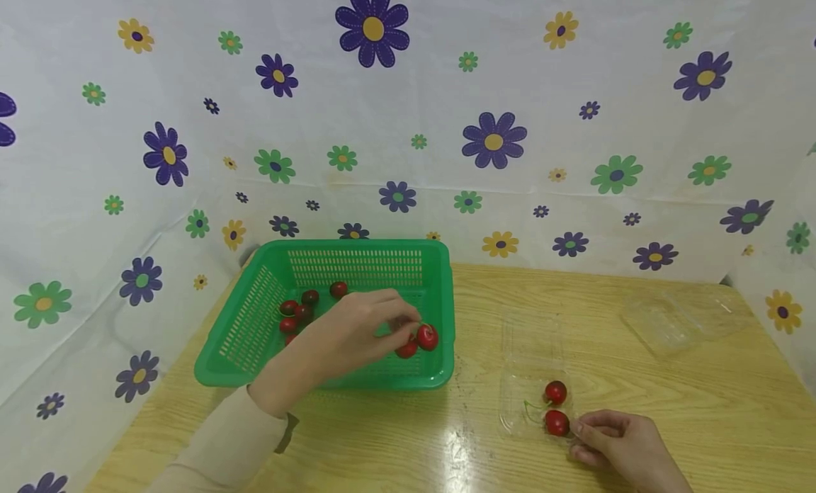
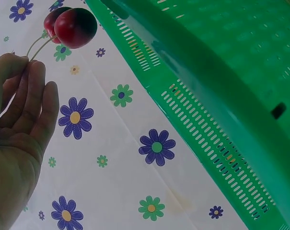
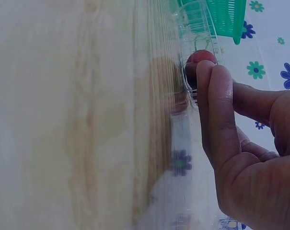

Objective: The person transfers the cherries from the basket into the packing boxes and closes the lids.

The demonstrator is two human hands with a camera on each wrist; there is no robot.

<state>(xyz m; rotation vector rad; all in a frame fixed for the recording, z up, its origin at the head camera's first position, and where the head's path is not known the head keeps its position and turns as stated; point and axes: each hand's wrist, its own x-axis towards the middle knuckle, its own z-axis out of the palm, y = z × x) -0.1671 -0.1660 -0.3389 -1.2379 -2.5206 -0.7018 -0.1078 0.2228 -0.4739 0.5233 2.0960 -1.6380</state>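
Note:
In the head view my left hand [image 1: 353, 331] is over the right part of a green basket [image 1: 451, 316]. Its thumb and fingertips pinch the thin stems of a pair of red cherries [image 1: 427, 337], which hang clear of the fingers in the left wrist view [image 2: 76, 28]. My right hand [image 1: 621, 447] grips the near right edge of an opened clear plastic box [image 1: 510, 401] on the table. Inside that box lie two dark red cherries [image 1: 557, 423], with a green stem pointing left. From the right wrist, thumb and fingers [image 3: 221, 110] meet at the box's rim.
More dark cherries [image 1: 289, 308] lie in the basket's left part. A second clear plastic container [image 1: 669, 323] sits at the back right of the wooden table [image 1: 395, 436]. A white flower-patterned sheet [image 1: 433, 89] hangs behind and at both sides.

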